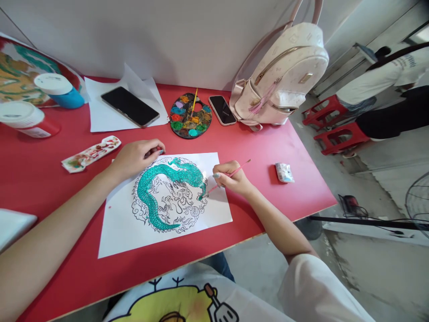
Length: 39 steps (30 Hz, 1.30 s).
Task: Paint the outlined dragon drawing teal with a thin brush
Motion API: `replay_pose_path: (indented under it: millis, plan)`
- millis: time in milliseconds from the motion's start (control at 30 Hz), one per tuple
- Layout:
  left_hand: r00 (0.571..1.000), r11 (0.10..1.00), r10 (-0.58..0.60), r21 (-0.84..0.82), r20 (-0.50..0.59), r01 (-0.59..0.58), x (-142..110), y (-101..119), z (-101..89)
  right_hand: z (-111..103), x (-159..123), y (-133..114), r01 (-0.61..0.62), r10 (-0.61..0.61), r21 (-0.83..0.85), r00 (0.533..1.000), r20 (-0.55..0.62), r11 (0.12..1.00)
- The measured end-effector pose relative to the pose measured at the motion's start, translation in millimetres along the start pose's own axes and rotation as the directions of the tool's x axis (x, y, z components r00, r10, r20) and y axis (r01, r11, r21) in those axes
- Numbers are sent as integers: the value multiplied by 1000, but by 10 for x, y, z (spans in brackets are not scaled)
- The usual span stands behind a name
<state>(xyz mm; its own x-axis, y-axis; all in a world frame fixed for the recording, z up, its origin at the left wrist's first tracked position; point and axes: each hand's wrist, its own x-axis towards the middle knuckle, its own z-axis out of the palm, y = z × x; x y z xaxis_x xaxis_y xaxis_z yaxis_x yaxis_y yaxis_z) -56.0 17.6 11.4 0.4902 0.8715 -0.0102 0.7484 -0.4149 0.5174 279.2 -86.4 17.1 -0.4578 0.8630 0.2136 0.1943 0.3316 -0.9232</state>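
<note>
A white sheet with a dragon drawing (167, 197), its body painted teal, lies on the red table (275, 147). My right hand (231, 178) pinches a thin pink paintbrush (243, 166) whose tip touches the dragon's right side. My left hand (137, 155) rests curled on the sheet's top left corner, its fingers closed around something small I cannot make out.
A round paint palette (190, 117) with a brush lies behind the sheet. Two phones (130, 106) (222, 110), a pale backpack (284, 76), paint jars (27, 120), a stained rag (91, 154) and a small packet (284, 172) share the table. Another person sits at right near red stools (338, 134).
</note>
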Motion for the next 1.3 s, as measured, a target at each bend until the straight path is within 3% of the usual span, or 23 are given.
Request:
replay_pose_path:
  millis: [167,300,467,633,767,933,1100,1300]
  plan:
    - [1000,1000,11,2,-2,-11,-2,-13,4,8,0,15,13,-14,-8,996,-83,1000]
    - [1000,1000,20,-3,-1,-20,1,-22,14,25,3,1,-3,3,-1,999,-40,1000]
    - [1000,1000,27,-9,-5,-27,4,-43,17,30,2,-11,-1,0,-15,997,-78,1000]
    - [999,999,36,-10,-12,-37,0,-41,10,29,7,-8,2,-2,-1,1000,-1,1000]
    - [1000,1000,25,-7,-5,-25,-7,-26,4,25,5,-12,-9,8,-18,999,-43,1000]
    - [1000,1000,27,-7,1,-27,-3,-31,11,39,-5,-21,14,-14,-1,1000,10,1000]
    - [1000,1000,24,-16,-2,-24,1,-32,14,22,-9,-15,5,-6,-29,999,-36,1000]
    - [1000,1000,22,-14,3,-21,-1,-28,7,37,-5,-30,21,-21,-8,1000,0,1000]
